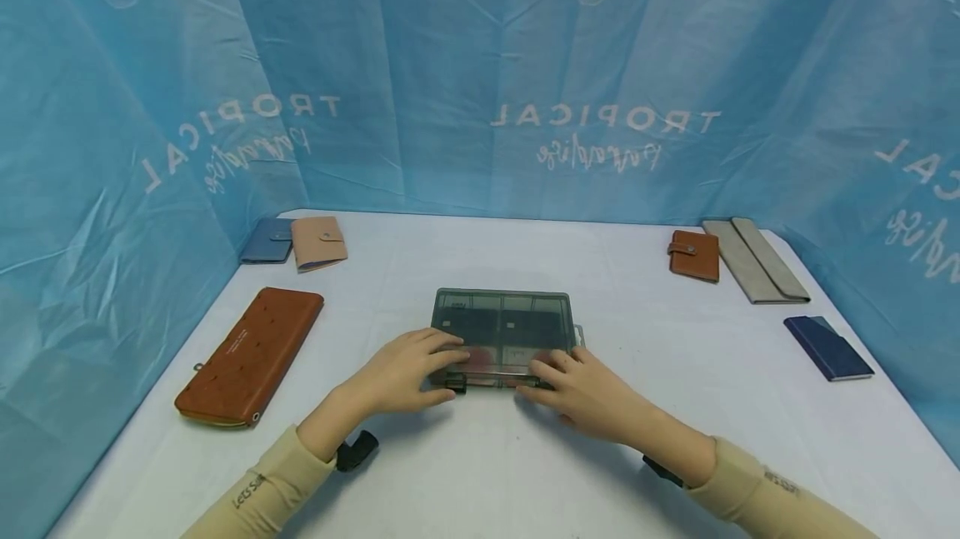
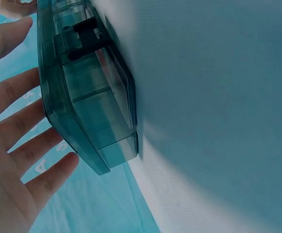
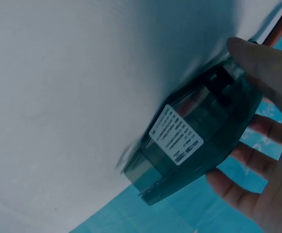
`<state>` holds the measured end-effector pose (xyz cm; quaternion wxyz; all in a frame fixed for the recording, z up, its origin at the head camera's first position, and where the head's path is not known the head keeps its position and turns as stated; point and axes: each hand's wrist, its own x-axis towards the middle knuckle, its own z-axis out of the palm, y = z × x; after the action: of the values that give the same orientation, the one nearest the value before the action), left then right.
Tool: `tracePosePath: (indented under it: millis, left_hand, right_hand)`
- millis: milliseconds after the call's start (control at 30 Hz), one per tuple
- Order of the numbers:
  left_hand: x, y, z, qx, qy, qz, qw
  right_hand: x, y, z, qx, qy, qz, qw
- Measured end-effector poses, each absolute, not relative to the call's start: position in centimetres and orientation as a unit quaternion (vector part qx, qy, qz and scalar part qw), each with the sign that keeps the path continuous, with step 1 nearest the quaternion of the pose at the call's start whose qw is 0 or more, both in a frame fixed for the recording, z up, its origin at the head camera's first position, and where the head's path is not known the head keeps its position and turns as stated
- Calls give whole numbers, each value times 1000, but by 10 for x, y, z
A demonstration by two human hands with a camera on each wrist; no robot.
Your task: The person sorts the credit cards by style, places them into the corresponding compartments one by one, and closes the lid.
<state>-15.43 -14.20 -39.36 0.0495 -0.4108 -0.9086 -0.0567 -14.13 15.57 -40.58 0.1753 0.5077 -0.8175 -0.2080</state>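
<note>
Head view shows, at far left, a long brown pouch (image 1: 250, 356) lying on the white table (image 1: 480, 472), with a blue wallet (image 1: 267, 241) and a beige wallet (image 1: 318, 242) touching each other behind it near the back corner. At the middle, a smoky clear plastic box (image 1: 501, 324) lies flat. The left hand (image 1: 405, 372) rests on its near left part with fingers spread and nearly straight; the right hand (image 1: 581, 389) lies likewise on its near right part. Further right sit a brown wallet (image 1: 693, 255), a grey pouch (image 1: 755, 260) and a dark blue wallet (image 1: 828, 347), each apart.
</note>
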Motion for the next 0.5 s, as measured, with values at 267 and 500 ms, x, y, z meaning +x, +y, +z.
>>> tracePosePath:
  millis: [267,500]
  left_hand:
    - [-154,-141,-393,-397,-914,-69,36]
    - [-153,-141,-391,-383,-920,-87,18]
  right_hand:
    - [-139,151,-411,492,-829,-192,185]
    - [-140,153,-405,495,-840,-142,172]
